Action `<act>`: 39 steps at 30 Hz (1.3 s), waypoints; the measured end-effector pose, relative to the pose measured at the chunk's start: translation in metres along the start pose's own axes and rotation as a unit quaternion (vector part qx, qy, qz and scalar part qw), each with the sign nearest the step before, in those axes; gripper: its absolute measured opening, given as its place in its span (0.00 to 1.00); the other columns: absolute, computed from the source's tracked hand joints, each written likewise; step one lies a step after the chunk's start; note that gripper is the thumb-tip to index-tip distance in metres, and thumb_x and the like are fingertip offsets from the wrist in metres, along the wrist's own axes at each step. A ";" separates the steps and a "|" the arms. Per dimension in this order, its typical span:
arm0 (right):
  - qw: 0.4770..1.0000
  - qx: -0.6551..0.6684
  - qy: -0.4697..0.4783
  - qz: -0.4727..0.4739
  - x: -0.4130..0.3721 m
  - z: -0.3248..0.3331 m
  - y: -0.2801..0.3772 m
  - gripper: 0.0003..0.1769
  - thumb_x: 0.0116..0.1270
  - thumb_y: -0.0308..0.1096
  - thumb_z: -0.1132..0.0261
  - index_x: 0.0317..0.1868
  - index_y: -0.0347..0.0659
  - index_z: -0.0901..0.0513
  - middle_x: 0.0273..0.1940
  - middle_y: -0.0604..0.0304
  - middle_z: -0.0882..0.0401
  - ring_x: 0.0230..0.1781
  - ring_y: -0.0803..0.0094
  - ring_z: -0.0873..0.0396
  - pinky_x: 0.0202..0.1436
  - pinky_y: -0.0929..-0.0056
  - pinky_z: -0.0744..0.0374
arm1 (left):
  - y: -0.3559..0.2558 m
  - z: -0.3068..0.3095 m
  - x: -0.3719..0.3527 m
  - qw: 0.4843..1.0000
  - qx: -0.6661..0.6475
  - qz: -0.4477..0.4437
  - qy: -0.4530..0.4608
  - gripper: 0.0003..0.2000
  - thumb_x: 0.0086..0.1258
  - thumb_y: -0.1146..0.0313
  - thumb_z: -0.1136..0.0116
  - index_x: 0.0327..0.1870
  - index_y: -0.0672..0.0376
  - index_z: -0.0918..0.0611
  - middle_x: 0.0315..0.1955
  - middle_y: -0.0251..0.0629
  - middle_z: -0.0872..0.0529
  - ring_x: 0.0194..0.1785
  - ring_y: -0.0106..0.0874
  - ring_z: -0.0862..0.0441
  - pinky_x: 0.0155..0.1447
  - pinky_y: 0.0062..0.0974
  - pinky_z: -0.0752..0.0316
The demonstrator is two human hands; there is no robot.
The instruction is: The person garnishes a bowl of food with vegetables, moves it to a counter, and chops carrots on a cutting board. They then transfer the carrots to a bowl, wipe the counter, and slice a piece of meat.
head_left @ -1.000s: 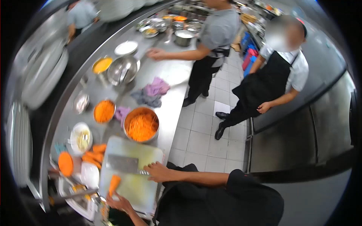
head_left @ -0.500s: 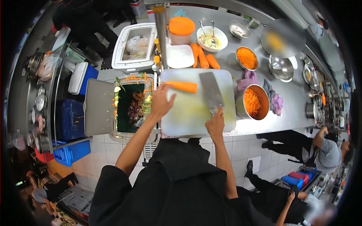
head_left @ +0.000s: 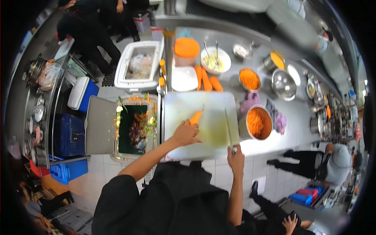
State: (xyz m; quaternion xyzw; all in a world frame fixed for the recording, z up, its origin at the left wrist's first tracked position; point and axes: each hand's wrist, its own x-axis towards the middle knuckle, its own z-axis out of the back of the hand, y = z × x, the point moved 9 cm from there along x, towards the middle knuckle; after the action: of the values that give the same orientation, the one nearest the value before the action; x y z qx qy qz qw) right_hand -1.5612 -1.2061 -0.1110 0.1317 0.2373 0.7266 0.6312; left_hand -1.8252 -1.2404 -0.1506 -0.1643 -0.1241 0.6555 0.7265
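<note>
My left hand [head_left: 186, 134] is closed over the thick end of a peeled carrot [head_left: 196, 117] on the white cutting board [head_left: 176, 103]. The carrot's narrow end points away from me and a little right; its near part is hidden under my fingers. With my right hand [head_left: 235, 157] I grip the handle of a cleaver [head_left: 229, 127] at the board's right side. Its blade stands nearly edge-on to my view and is apart from the carrot. Wet yellowish stains mark the board.
Whole carrots [head_left: 206, 80] lie beyond the board beside a white tray [head_left: 185, 78]. A pot of shredded carrot [head_left: 267, 122] stands right, near a bowl of shredded carrot [head_left: 250, 79]. An open waste bin [head_left: 116, 147] is at left. Other people stand around the kitchen.
My left hand has taken hold of the carrot and turned it from lying sideways to pointing away. The cleaver has turned from lying flat to edge-on. The view has shifted.
</note>
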 end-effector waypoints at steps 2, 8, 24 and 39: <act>0.999 -0.029 -0.002 0.023 0.003 -0.005 0.000 0.14 0.72 0.40 0.41 0.47 0.37 0.23 0.28 0.35 0.18 0.32 0.35 0.19 0.37 0.42 0.22 | -0.013 0.005 -0.030 0.987 -0.018 -0.126 -0.096 0.14 0.62 0.60 0.36 0.47 0.52 0.18 0.58 0.44 0.21 0.55 0.50 0.24 0.61 0.46 0.30; 0.999 -0.019 0.042 0.011 0.027 -0.035 -0.006 0.12 0.73 0.32 0.45 0.50 0.32 0.28 0.30 0.32 0.19 0.33 0.34 0.19 0.37 0.40 0.23 | 0.027 0.032 -0.050 0.967 -0.167 0.068 -0.177 0.21 0.60 0.70 0.31 0.55 0.53 0.21 0.58 0.46 0.24 0.56 0.45 0.21 0.57 0.43 0.26; 0.989 0.052 0.108 0.081 -0.048 -0.047 0.078 0.11 0.76 0.29 0.47 0.55 0.37 0.35 0.24 0.33 0.22 0.27 0.32 0.22 0.28 0.39 0.28 | 0.046 0.038 -0.072 0.957 -0.148 0.120 -0.217 0.22 0.59 0.69 0.29 0.56 0.53 0.21 0.50 0.41 0.21 0.52 0.44 0.21 0.55 0.42 0.27; 0.998 -0.040 0.054 0.016 -0.004 -0.003 0.007 0.12 0.74 0.28 0.45 0.51 0.33 0.37 0.24 0.29 0.22 0.30 0.30 0.21 0.28 0.40 0.25 | -0.030 0.033 0.024 0.975 -0.053 -0.033 -0.214 0.22 0.61 0.65 0.33 0.57 0.56 0.21 0.50 0.44 0.19 0.56 0.40 0.23 0.57 0.37 0.27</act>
State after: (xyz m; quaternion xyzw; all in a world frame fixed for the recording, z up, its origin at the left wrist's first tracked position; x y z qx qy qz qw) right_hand -1.5682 -1.2114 -0.1097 0.0705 0.2393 0.7519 0.6103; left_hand -1.8086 -1.2169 -0.1089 -0.0544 -0.3164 0.6437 0.6947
